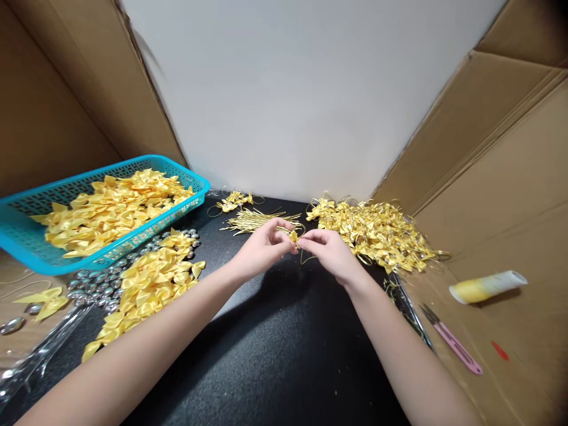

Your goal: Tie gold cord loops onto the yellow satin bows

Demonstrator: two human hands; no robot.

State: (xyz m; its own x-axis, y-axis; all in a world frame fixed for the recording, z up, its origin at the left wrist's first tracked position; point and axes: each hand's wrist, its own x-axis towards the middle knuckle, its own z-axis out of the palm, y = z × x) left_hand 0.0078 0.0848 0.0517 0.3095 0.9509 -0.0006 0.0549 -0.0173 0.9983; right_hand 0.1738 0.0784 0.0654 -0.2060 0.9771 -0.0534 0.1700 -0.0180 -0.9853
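Over the middle of the black table, my left hand (pixel 269 244) pinches a small yellow ribbon bow (pixel 293 236) between thumb and fingers. My right hand (pixel 327 249) meets it from the other side, its fingertips closed at the bow's edge on a thin gold cord (pixel 302 258) that curves out below. The fingers partly cover the bow and the cord's attachment. Just behind my left hand lies a bundle of gold cords (pixel 248 221). To the right of my right hand is a large heap of yellow bows with gold loops (pixel 377 234).
At left stands a blue basket (pixel 202 188) filled with yellow bows. Loose yellow bows (pixel 148 278) and silvery beads (pixel 100 284) lie before it. A few looped bows (pixel 235 201) sit at the back. Pink-handled snips (pixel 457 346) and a yellow-white tube (pixel 488 287) lie right, near cardboard walls.
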